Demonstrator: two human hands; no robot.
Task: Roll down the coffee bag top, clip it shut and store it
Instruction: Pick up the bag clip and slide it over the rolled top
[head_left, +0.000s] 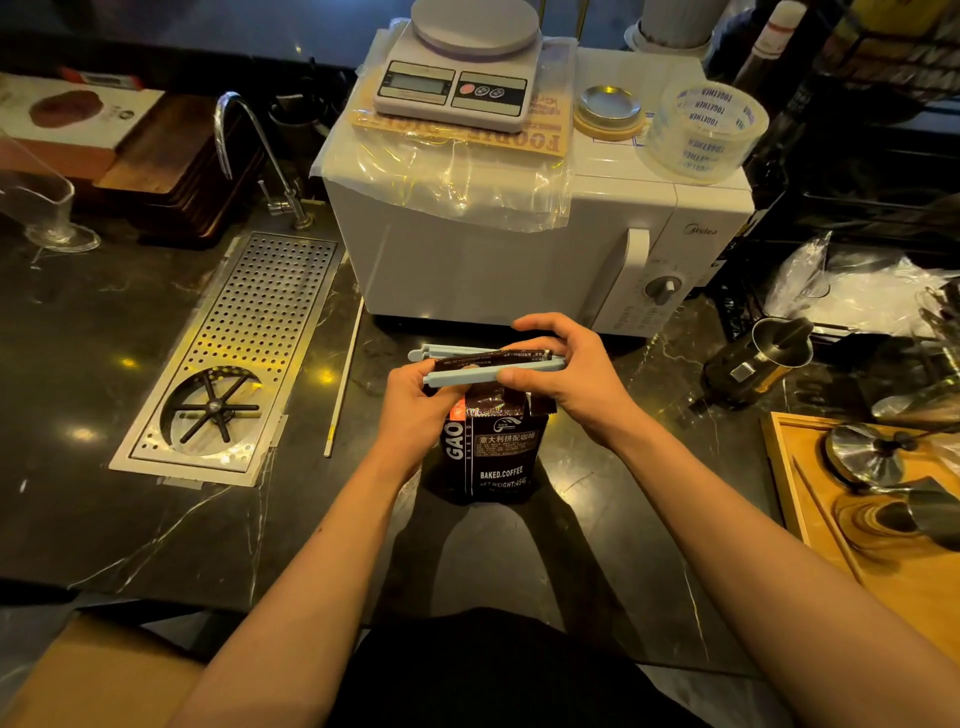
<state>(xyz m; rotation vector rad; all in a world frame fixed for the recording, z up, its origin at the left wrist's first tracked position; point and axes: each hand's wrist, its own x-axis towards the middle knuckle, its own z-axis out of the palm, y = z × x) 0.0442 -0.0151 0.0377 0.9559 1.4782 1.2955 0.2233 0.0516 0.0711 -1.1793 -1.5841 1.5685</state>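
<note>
Clipping my "BAKED.COFFEE" bag (491, 457)
My left hand (415, 402) and right hand (566, 371) grasp the pale-blue clip (467, 375) across its rolled top.

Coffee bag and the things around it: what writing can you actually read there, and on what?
"GAO", "BAKED.COFFEE", "NET WEIGHT:454G": coffee bag; its small print is too small.
"Midea": microwave.
"TOGETHER", repeated: tape roll.
Large letters, upside down under plastic: paper beneath the scale; not clearly readable.
Scale display: blank.
</note>
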